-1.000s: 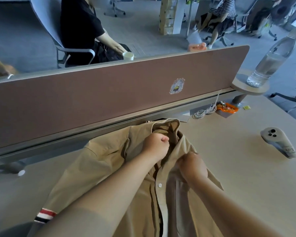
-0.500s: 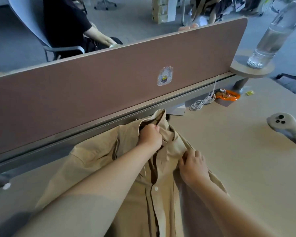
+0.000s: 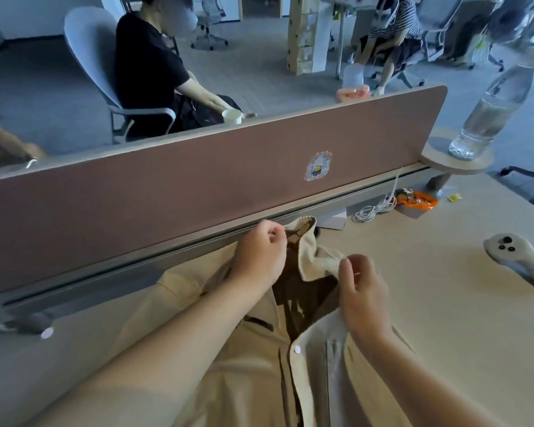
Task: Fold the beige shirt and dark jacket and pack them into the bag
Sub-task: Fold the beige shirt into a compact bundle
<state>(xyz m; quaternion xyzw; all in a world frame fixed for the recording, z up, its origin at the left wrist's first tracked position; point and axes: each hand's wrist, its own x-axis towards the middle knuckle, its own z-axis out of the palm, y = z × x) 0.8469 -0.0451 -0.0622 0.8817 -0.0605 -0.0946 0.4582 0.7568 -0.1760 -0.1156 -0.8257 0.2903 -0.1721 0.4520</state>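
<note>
The beige shirt (image 3: pixel 253 365) lies front-up on the desk, collar toward the partition, its white buttons showing down the placket. My left hand (image 3: pixel 259 260) pinches the collar's left side near the top. My right hand (image 3: pixel 363 291) pinches the collar's right tip and holds it slightly up off the shirt. The neck opening gapes between my hands and shows the darker inside. No dark jacket or bag appears in view.
A brown partition (image 3: pixel 198 186) runs along the desk's far edge. A grey controller (image 3: pixel 518 257) lies at the right, with a white cable (image 3: pixel 373 211) and an orange wrapper (image 3: pixel 420 200) beyond. A water bottle (image 3: pixel 490 109) stands on a round shelf. People sit behind the partition.
Both hands have moved up to the collar and spread apart, opening the neck. My right hand has lifted off the shirt front and now pinches the collar tip.
</note>
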